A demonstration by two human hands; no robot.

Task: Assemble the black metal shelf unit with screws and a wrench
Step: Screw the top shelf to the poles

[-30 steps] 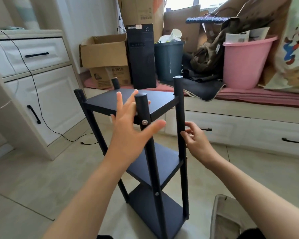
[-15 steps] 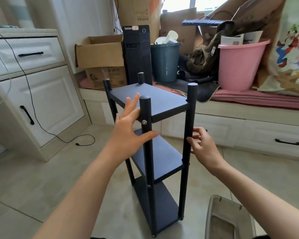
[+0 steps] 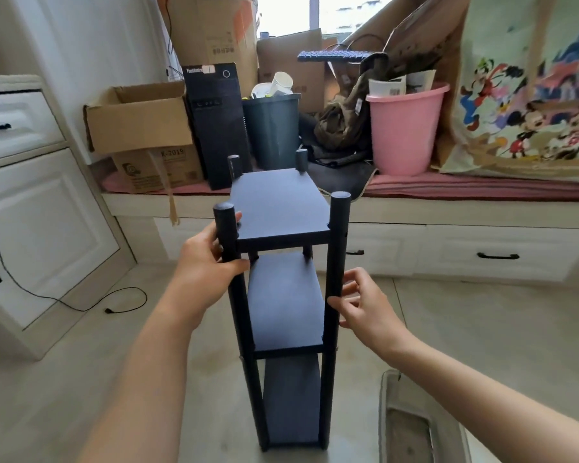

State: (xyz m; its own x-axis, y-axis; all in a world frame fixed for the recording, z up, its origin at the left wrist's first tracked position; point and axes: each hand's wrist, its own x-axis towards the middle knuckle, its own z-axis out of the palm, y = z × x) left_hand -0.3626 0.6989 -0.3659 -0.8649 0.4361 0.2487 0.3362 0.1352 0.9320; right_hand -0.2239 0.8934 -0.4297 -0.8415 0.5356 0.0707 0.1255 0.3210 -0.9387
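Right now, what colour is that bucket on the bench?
Pink, the bucket; the head view shows it.

Pale tiled floor [image 3: 81,379] runs to a white cabinet [image 3: 41,212] with black handles at left and a long window bench [image 3: 448,225] with 2 visible drawers. Daylight enters a window [image 3: 281,11] above cardboard boxes [image 3: 141,118], a computer tower [image 3: 214,121] and a pink bucket [image 3: 405,128].

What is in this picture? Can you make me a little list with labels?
shelf: black, three boards, four posts, upright on the floor
left hand: grips the near left post near the top
right hand: fingers curled at the near right post, lower down
bucket: pink, on the bench behind
tools: no wrench or screws in view
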